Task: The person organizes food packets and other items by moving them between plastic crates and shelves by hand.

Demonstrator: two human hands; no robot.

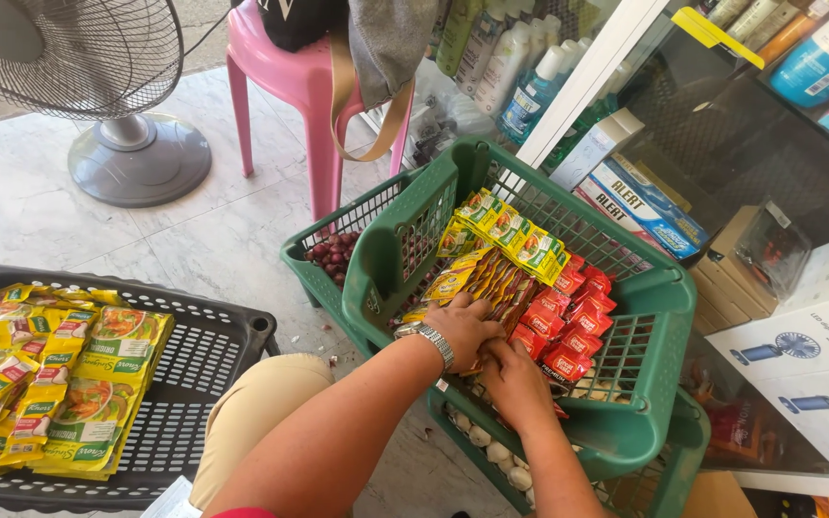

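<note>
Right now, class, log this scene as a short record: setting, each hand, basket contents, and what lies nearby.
setting: shop floor beside a glass cabinet
left hand: wears a wristwatch, rests on the brown sachets
right hand: on the red sachets
green basket: tilted, holds yellow-green, brown and red sachets
second basket: behind, holds small red bulbs
black tray: at left, stacked green and yellow packets
nearby: fan, pink stool
</note>
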